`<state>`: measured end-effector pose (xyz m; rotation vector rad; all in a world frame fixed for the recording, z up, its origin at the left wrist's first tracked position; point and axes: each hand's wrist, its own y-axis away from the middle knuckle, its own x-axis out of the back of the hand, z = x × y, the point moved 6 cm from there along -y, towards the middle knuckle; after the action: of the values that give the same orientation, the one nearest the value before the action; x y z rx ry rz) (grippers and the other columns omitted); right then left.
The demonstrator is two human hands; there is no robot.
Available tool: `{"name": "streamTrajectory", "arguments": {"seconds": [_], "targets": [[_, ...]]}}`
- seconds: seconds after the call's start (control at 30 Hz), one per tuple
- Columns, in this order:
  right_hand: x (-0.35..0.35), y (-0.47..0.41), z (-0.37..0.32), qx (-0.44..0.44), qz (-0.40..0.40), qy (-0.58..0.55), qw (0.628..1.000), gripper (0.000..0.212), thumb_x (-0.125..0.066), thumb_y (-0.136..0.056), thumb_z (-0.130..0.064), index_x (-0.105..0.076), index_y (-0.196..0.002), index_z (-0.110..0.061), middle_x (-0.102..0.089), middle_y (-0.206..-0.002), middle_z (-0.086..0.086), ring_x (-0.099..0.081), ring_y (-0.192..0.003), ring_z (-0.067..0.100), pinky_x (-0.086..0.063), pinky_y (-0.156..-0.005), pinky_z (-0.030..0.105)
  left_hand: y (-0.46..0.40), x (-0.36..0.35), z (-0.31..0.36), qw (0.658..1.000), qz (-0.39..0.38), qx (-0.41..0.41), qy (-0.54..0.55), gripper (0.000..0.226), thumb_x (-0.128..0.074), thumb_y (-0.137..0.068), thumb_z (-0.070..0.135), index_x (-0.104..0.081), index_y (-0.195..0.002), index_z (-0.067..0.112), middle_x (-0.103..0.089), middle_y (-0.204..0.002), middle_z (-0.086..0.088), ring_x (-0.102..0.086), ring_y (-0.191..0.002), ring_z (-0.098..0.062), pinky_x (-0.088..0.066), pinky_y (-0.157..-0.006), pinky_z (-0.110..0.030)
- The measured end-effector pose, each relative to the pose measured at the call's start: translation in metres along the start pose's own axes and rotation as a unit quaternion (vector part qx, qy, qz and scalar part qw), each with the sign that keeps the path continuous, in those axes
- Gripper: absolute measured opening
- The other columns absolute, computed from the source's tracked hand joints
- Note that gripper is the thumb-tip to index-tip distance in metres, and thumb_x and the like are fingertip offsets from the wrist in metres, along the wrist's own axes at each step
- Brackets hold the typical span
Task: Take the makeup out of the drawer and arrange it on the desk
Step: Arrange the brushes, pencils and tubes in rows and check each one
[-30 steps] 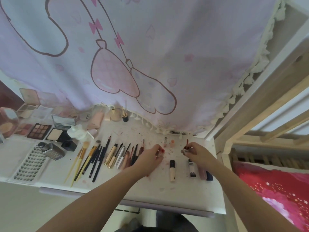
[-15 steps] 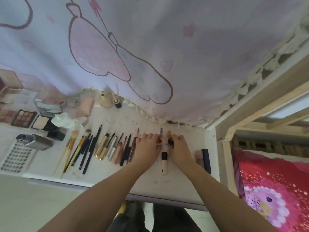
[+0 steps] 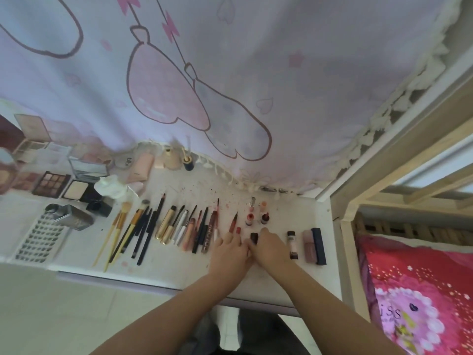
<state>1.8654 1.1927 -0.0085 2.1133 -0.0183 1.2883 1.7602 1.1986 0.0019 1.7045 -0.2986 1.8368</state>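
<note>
On the white desk (image 3: 256,275) the makeup lies in a row. My left hand (image 3: 230,249) rests on the desk with its fingers stretched forward, right of the brown lip pencils (image 3: 208,228). My right hand (image 3: 268,245) is pressed against it and pinches a tube with a black cap (image 3: 254,237); the tube's body is hidden under the hands. Two small red lip bottles (image 3: 249,218) (image 3: 265,217) lie just beyond my fingertips. A thin red liner (image 3: 233,221) lies by my left fingers.
Brushes and pencils (image 3: 138,226) fan out at the left, with palettes (image 3: 52,184), a compact (image 3: 75,190), a silver bottle (image 3: 73,217) and a lash tray (image 3: 38,239). Right of my hands lie a dark tube (image 3: 292,243) and a navy box (image 3: 318,245). A bed frame (image 3: 343,226) borders the desk.
Both hands have pulled back toward me from the two small red bottles, which stay on the desk, and have closed in on the black-capped tube.
</note>
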Motion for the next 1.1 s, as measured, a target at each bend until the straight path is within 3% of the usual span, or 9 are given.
{"name": "streamTrajectory", "arguments": {"seconds": [0.1, 0.23, 0.5, 0.6, 0.73, 0.83, 0.93, 1.0, 1.1], "targets": [[0.001, 0.004, 0.002, -0.017, -0.025, -0.032, 0.999, 0.028, -0.049, -0.091, -0.036, -0.052, -0.094, -0.009, -0.065, -0.103, 0.013, -0.062, -0.094, 0.029, -0.040, -0.067, 0.028, 0.001, -0.003, -0.001, 0.999, -0.025, -0.002, -0.020, 0.046, -0.039, -0.093, 0.050, -0.061, -0.115, 0.017, -0.052, -0.131, -0.007, -0.040, -0.124, -0.027, -0.026, -0.105, -0.042], [0.008, 0.021, 0.010, -0.046, -0.072, -0.216, 0.973, 0.019, -0.050, -0.088, -0.028, -0.052, -0.077, -0.013, -0.065, -0.070, 0.004, -0.062, -0.058, 0.015, -0.043, -0.047, 0.021, 0.005, 0.007, 0.001, 0.999, -0.003, -0.028, -0.019, 0.053, -0.031, -0.093, 0.057, -0.063, -0.108, 0.017, -0.056, -0.124, -0.007, -0.044, -0.116, -0.025, -0.032, -0.094, -0.039], [0.059, 0.049, 0.007, -0.002, -0.091, -0.340, 0.936, 0.030, -0.047, -0.097, -0.037, -0.056, -0.080, -0.014, -0.049, -0.055, -0.002, -0.036, -0.042, 0.007, -0.027, -0.038, 0.018, 0.001, 0.047, -0.003, 0.991, -0.015, -0.112, 0.078, 0.029, -0.034, -0.099, 0.042, -0.052, -0.105, 0.021, -0.062, -0.102, 0.002, -0.056, -0.089, -0.019, -0.035, -0.083, -0.033], [0.076, 0.053, -0.002, 0.054, -0.082, -0.359, 0.928, 0.024, -0.046, -0.099, -0.025, -0.051, -0.079, -0.012, -0.049, -0.061, 0.002, -0.037, -0.045, 0.008, -0.030, -0.041, 0.017, -0.001, 0.066, -0.002, 0.983, -0.017, -0.125, 0.136, 0.029, -0.035, -0.100, 0.039, -0.054, -0.109, 0.019, -0.062, -0.096, 0.000, -0.054, -0.080, -0.018, -0.032, -0.071, -0.029], [0.086, 0.059, -0.005, 0.131, -0.082, -0.326, 0.933, 0.003, -0.052, -0.095, -0.016, -0.054, -0.094, -0.016, -0.059, -0.075, 0.001, -0.051, -0.063, 0.010, -0.043, -0.053, 0.019, 0.001, 0.074, -0.010, 0.955, -0.062, -0.096, 0.274, 0.025, -0.041, -0.099, 0.037, -0.057, -0.107, 0.020, -0.050, -0.072, 0.013, -0.044, -0.061, -0.001, -0.032, -0.054, -0.019], [0.089, 0.061, -0.005, 0.131, -0.118, -0.307, 0.935, 0.010, -0.054, -0.093, -0.036, -0.056, -0.095, -0.025, -0.067, -0.083, -0.004, -0.060, -0.067, 0.004, -0.046, -0.053, 0.018, 0.005, 0.079, -0.008, 0.956, -0.047, -0.120, 0.265, 0.020, -0.041, -0.098, 0.038, -0.056, -0.101, 0.025, -0.050, -0.072, 0.015, -0.046, -0.062, -0.001, -0.035, -0.057, -0.020], [0.090, 0.059, -0.004, 0.082, -0.151, -0.291, 0.941, 0.044, -0.040, -0.092, -0.058, -0.059, -0.086, -0.019, -0.061, -0.057, -0.006, -0.050, -0.045, 0.007, -0.037, -0.042, 0.017, 0.004, 0.088, -0.004, 0.959, -0.028, -0.143, 0.241, 0.013, -0.041, -0.098, 0.039, -0.050, -0.092, 0.032, -0.051, -0.070, 0.013, -0.048, -0.063, -0.006, -0.041, -0.061, -0.026], [0.091, 0.057, -0.004, 0.091, -0.149, -0.299, 0.938, 0.041, -0.042, -0.095, -0.051, -0.058, -0.083, -0.015, -0.053, -0.054, -0.006, -0.042, -0.043, 0.006, -0.032, -0.042, 0.018, 0.004, 0.091, -0.002, 0.961, -0.019, -0.152, 0.228, 0.013, -0.041, -0.098, 0.039, -0.048, -0.090, 0.032, -0.049, -0.068, 0.013, -0.048, -0.063, -0.008, -0.041, -0.062, -0.028], [0.095, 0.058, -0.003, 0.120, -0.160, -0.341, 0.919, 0.012, -0.055, -0.094, -0.029, -0.058, -0.093, -0.018, -0.059, -0.066, -0.005, -0.051, -0.053, 0.004, -0.040, -0.047, 0.018, 0.004, 0.096, -0.003, 0.959, -0.005, -0.154, 0.238, 0.017, -0.041, -0.098, 0.039, -0.053, -0.092, 0.028, -0.048, -0.068, 0.014, -0.048, -0.064, -0.009, -0.043, -0.065, -0.031]]}}
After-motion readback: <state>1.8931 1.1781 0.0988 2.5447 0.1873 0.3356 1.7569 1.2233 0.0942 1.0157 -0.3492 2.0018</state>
